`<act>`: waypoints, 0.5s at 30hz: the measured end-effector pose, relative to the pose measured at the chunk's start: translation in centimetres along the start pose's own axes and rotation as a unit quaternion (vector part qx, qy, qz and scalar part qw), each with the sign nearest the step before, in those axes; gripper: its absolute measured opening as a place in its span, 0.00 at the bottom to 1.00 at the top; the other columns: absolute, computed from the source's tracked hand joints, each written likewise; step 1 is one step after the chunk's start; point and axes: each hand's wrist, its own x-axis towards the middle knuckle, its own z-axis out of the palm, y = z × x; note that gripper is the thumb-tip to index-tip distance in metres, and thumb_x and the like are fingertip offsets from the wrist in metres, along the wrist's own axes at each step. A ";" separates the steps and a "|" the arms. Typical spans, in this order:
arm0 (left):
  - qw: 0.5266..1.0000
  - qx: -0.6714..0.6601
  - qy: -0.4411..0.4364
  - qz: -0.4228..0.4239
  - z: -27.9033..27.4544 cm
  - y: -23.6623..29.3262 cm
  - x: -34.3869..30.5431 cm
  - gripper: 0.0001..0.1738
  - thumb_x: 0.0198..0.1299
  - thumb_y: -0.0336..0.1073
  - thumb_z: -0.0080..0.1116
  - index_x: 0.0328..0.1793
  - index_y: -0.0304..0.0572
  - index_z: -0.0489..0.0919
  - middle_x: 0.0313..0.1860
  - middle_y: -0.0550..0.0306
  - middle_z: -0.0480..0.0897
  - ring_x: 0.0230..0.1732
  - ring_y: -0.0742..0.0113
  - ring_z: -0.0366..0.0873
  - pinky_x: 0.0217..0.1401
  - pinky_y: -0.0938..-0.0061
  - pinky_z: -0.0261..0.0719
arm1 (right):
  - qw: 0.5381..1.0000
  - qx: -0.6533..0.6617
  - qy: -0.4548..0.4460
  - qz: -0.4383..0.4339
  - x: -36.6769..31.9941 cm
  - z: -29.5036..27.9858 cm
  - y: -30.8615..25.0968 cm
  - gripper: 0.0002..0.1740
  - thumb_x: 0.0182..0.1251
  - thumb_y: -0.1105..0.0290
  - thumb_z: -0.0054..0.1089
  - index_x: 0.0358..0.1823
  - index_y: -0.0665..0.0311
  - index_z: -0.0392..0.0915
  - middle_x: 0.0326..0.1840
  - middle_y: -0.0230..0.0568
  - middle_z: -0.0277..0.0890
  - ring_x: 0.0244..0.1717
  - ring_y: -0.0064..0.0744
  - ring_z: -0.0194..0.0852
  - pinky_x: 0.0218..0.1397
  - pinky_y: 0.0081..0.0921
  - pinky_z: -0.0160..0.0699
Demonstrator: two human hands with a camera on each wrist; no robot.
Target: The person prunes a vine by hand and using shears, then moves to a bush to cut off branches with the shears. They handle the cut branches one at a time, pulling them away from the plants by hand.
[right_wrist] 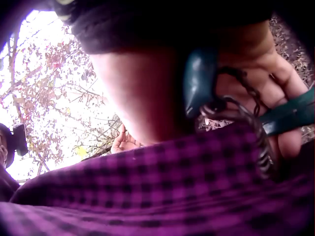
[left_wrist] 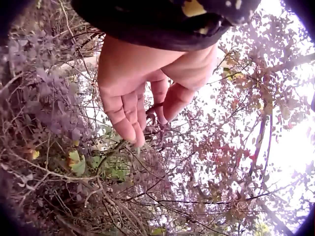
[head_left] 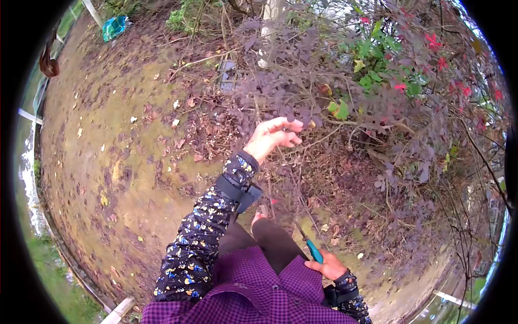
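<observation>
My left hand (head_left: 272, 137) reaches out over the bush, its fingers loosely bent and spaced apart from the thumb. Dark purple leaves and thin twigs lie just beyond the fingertips. From the left wrist view, the same hand (left_wrist: 142, 83) hangs among branches, with a dark twig (left_wrist: 153, 109) showing by the thumb and index finger; I cannot tell whether they touch it. Low beside my thigh, my right hand (head_left: 330, 265) holds teal-handled pruning shears (head_left: 313, 250), blades pointing forward. In the right wrist view, a handle (right_wrist: 290, 115) and the coiled spring (right_wrist: 261, 142) show against the palm.
The purple-leaved bush (head_left: 302, 75) with red flowers fills the right and far side. Its pale trunk (head_left: 268, 32) rises at the back. Bare soil (head_left: 135, 151) with fallen leaves spreads to the left. A blue-green bag (head_left: 114, 28) lies far left. Thin bare branches (head_left: 475, 146) hang at right.
</observation>
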 end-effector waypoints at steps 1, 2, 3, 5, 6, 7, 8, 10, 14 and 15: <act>0.999 -0.017 0.028 -0.001 0.5 -0.3 -0.7 0.16 0.57 0.26 0.53 0.53 0.35 0.74 0.50 0.51 0.78 0.43 0.65 0.80 0.43 0.75 0.78 | 1.000 0.000 0.000 0.001 0.0 -0.1 -0.1 0.38 0.52 0.45 0.62 0.55 0.69 0.69 0.45 0.59 0.76 0.49 0.53 0.75 0.52 0.37 0.71; 0.999 0.014 0.024 -0.018 0.5 -0.4 -1.2 0.15 0.58 0.27 0.53 0.52 0.34 0.74 0.50 0.51 0.78 0.42 0.65 0.80 0.43 0.76 0.78 | 1.000 0.001 -0.010 0.010 0.0 -0.2 -0.3 0.38 0.52 0.45 0.62 0.54 0.70 0.69 0.46 0.59 0.76 0.50 0.53 0.74 0.52 0.36 0.70; 0.999 0.012 0.037 -0.003 0.6 -0.5 -1.8 0.15 0.59 0.29 0.53 0.52 0.36 0.74 0.50 0.50 0.78 0.43 0.64 0.81 0.43 0.75 0.78 | 1.000 0.002 -0.020 0.019 0.0 -0.1 -0.5 0.38 0.52 0.45 0.62 0.54 0.70 0.69 0.47 0.59 0.75 0.51 0.52 0.74 0.53 0.36 0.70; 0.997 -0.002 0.075 -0.008 -0.1 -1.0 -3.4 0.15 0.61 0.32 0.53 0.54 0.37 0.74 0.49 0.50 0.79 0.42 0.64 0.81 0.42 0.74 0.79 | 1.000 0.019 -0.013 -0.007 1.0 0.3 1.1 0.37 0.52 0.46 0.62 0.54 0.71 0.70 0.45 0.58 0.76 0.49 0.50 0.75 0.52 0.35 0.71; 0.994 -0.015 0.101 -0.027 -0.7 -1.1 -4.4 0.16 0.62 0.33 0.53 0.55 0.38 0.74 0.48 0.50 0.80 0.41 0.65 0.81 0.41 0.75 0.79 | 0.999 0.035 -0.008 -0.033 1.1 0.6 1.2 0.36 0.53 0.47 0.63 0.53 0.71 0.70 0.44 0.56 0.77 0.47 0.47 0.76 0.50 0.34 0.71; 0.993 -0.005 0.116 -0.018 -0.8 -1.3 -4.7 0.16 0.62 0.35 0.54 0.56 0.38 0.74 0.45 0.52 0.81 0.38 0.67 0.81 0.39 0.76 0.78 | 0.999 0.035 -0.010 -0.032 1.1 0.5 1.1 0.36 0.53 0.47 0.63 0.53 0.71 0.70 0.44 0.56 0.77 0.47 0.47 0.76 0.50 0.34 0.71; 0.993 -0.005 0.117 -0.018 -0.8 -1.5 -4.7 0.16 0.62 0.35 0.54 0.56 0.38 0.74 0.45 0.52 0.81 0.38 0.67 0.81 0.39 0.76 0.78 | 0.999 0.041 0.001 -0.030 1.3 0.3 0.7 0.35 0.53 0.48 0.63 0.52 0.71 0.71 0.42 0.54 0.77 0.45 0.44 0.76 0.48 0.33 0.71; 0.988 0.024 0.154 -0.013 -0.6 -0.9 -4.6 0.16 0.62 0.36 0.55 0.55 0.39 0.75 0.44 0.53 0.81 0.37 0.69 0.81 0.39 0.77 0.78 | 0.998 0.047 0.012 -0.028 1.6 -0.4 -0.9 0.34 0.53 0.49 0.63 0.51 0.71 0.71 0.40 0.51 0.77 0.43 0.41 0.75 0.46 0.32 0.71; 0.987 0.053 0.149 0.005 -0.2 0.2 -3.6 0.16 0.62 0.36 0.55 0.54 0.39 0.75 0.42 0.53 0.82 0.35 0.70 0.81 0.36 0.78 0.77 | 0.994 0.093 0.024 -0.056 2.6 -1.1 -1.4 0.31 0.53 0.51 0.64 0.48 0.71 0.71 0.35 0.46 0.76 0.38 0.35 0.73 0.44 0.32 0.70; 0.987 0.052 0.152 0.014 -0.2 0.3 -3.4 0.15 0.62 0.36 0.56 0.53 0.37 0.76 0.42 0.52 0.82 0.33 0.71 0.81 0.35 0.78 0.77 | 0.994 0.070 0.038 -0.075 2.6 -1.6 -2.3 0.30 0.53 0.53 0.64 0.49 0.71 0.71 0.32 0.41 0.74 0.36 0.30 0.71 0.42 0.29 0.70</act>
